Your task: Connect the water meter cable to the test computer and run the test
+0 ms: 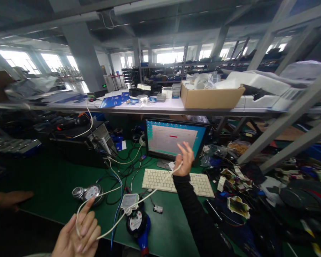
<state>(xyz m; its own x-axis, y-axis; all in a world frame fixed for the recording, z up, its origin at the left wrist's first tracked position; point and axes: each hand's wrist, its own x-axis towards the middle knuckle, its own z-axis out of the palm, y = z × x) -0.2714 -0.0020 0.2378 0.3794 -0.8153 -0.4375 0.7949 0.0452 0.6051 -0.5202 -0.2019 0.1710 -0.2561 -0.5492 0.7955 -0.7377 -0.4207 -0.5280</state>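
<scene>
A white cable (139, 201) is grasped at one end by the raised right hand (184, 159) above the keyboard (176, 180). Its loop is draped over the released left hand (79, 233) at the counter's (53, 185) near edge, passing over a meter (136, 222).

Two water meters (88, 193) (136, 222), one keyboard (176, 182), one monitor (173, 139), one cardboard box (211, 97).
</scene>
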